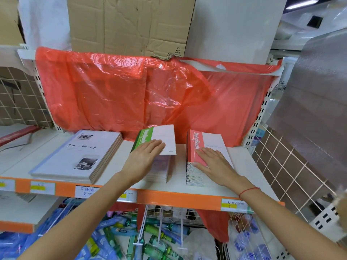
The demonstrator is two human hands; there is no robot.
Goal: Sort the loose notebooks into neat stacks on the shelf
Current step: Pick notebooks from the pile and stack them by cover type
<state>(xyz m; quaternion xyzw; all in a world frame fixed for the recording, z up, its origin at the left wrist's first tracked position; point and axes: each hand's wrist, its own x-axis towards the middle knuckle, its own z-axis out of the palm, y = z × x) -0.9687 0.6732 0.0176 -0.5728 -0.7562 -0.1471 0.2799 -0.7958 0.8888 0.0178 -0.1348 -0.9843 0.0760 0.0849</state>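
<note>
Green notebook (pixel 159 136): lying tilted atop a low pale stack (pixel 161 169) at mid-shelf, back edge leaning toward the red plastic sheet (pixel 131 91). Left hand (pixel 145 156) is resting flat on its near part, fingers straight and together, pressing rather than grasping.

Red stack (pixel 204 156): sitting just right of the pale stack, a narrow gap between them. Top cover is reading "NoteBook" on a red band. Right hand (pixel 212 162) is lying flat on that cover, fingers extended, thumb reaching to the stack's left edge; nothing gripped. A red string (pixel 248 190) is circling the right wrist.

Large grey stack (pixel 78 156): lying at the left of the shelf (pixel 249 166), well apart from the green notebook, cover printed with two small photos and text.

Shelf front is carrying an orange strip (pixel 169 198) with price labels (pixel 234 204). Cardboard (pixel 127 25) is standing above the red sheet. Wire bins (pixel 159 231) below are holding bottles and packets.
</note>
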